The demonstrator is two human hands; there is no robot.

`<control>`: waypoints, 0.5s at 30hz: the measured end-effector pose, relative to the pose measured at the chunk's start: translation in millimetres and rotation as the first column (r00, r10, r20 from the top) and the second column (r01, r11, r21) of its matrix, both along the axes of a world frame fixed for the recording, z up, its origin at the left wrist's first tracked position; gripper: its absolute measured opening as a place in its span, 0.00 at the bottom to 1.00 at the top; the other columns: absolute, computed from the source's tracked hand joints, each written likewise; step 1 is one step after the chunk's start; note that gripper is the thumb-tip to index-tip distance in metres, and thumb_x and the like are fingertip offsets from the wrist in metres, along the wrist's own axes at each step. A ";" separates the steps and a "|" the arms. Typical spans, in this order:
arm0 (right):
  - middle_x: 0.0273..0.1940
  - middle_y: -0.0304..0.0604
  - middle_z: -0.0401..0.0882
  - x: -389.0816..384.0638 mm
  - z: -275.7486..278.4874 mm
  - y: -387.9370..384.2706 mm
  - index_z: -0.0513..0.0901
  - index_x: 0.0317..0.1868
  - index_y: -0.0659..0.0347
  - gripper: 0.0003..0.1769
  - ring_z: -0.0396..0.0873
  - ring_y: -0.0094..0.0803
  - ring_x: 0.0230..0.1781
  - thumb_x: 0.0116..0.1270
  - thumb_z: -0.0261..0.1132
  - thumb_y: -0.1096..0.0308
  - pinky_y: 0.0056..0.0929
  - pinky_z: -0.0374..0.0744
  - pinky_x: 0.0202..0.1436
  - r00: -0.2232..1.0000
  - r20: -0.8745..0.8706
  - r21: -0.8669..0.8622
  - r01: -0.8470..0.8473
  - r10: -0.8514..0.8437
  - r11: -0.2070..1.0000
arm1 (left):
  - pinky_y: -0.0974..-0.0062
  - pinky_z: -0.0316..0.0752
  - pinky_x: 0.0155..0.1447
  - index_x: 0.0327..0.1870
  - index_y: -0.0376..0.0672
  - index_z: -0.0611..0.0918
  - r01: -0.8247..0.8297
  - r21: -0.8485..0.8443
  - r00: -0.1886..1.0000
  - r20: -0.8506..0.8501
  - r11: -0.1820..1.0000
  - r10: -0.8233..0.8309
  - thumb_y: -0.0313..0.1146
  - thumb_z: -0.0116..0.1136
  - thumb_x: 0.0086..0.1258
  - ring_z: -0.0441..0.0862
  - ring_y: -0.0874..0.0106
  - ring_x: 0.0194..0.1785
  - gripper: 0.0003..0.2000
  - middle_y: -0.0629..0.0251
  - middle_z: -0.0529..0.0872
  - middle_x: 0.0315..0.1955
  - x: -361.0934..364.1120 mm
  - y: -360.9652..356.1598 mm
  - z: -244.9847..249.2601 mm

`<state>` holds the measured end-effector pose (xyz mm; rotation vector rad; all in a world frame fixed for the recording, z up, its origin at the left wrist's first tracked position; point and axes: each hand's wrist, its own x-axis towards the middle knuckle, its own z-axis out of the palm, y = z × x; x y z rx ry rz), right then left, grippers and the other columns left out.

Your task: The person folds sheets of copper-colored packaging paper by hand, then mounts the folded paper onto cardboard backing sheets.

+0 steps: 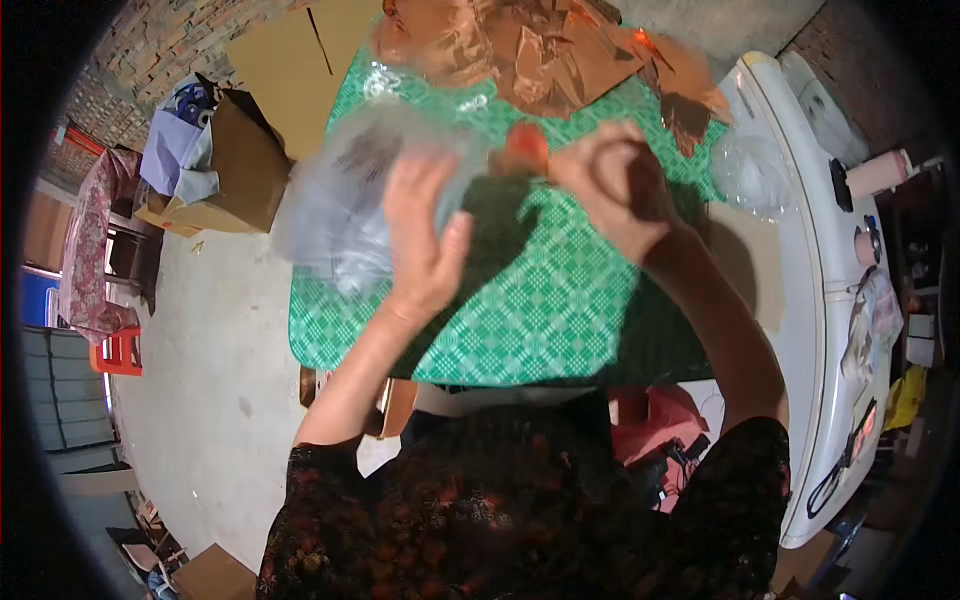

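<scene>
My left hand (425, 235) is over the left part of the table, fingers stretched out and thumb apart. It lies against or just above a clear plastic bag (335, 205), blurred by motion. My right hand (620, 190) is raised over the table's right half with its fingers curled in. Beside its fingertips is a small blurred red-orange thing (527, 145); whether the fingers grip it is hard to make out. Underneath is a table with a green patterned cloth (530, 320).
Crumpled copper-coloured sheets (540, 60) cover the table's far end. Another clear plastic bag (750, 175) lies at the right edge, next to a long white appliance (805, 300). On the left stands a cardboard box (245, 165) with purple items; a red stool (120, 350) is farther left.
</scene>
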<state>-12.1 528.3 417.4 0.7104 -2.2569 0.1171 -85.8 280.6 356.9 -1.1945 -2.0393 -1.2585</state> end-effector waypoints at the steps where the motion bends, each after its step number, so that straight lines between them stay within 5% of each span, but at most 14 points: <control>1: 0.32 0.40 0.78 20.1 -6.4 -8.6 0.82 0.42 0.56 0.07 0.78 0.32 0.34 0.64 0.70 0.68 0.35 0.78 0.40 0.999 -0.030 0.080 -0.026 0.029 0.996 | 0.51 0.55 0.80 0.70 0.36 0.74 -0.033 0.043 0.999 0.004 0.999 0.033 0.39 0.55 0.76 0.65 0.45 0.76 0.25 0.45 0.71 0.72 0.2 -10.1 6.6; 4: 0.31 0.35 0.75 91.1 -44.2 -42.4 0.82 0.40 0.56 0.11 0.75 0.29 0.34 0.56 0.70 0.68 0.31 0.76 0.41 0.996 -0.024 0.162 -0.078 0.083 0.984 | 0.56 0.64 0.76 0.67 0.36 0.76 0.021 0.047 0.998 0.052 0.999 -0.024 0.31 0.57 0.74 0.71 0.48 0.72 0.22 0.47 0.76 0.68 -4.3 -27.2 12.3; 7: 0.31 0.33 0.74 141.7 -88.0 -60.6 0.81 0.39 0.56 0.10 0.73 0.29 0.35 0.56 0.69 0.68 0.31 0.76 0.42 0.988 0.155 0.144 -0.040 0.018 0.989 | 0.60 0.70 0.73 0.67 0.38 0.77 0.147 -0.169 0.989 0.036 0.975 -0.143 0.26 0.59 0.72 0.75 0.51 0.70 0.22 0.50 0.79 0.66 -4.7 -24.3 10.6; 15: 0.34 0.34 0.73 173.4 -113.5 -72.8 0.82 0.41 0.54 0.10 0.74 0.30 0.38 0.58 0.66 0.65 0.31 0.76 0.45 0.977 0.213 0.043 0.008 -0.017 0.999 | 0.56 0.61 0.81 0.76 0.47 0.71 0.502 -0.502 0.830 0.050 0.705 -0.556 0.43 0.47 0.83 0.66 0.56 0.79 0.24 0.56 0.71 0.75 -2.1 57.2 -19.2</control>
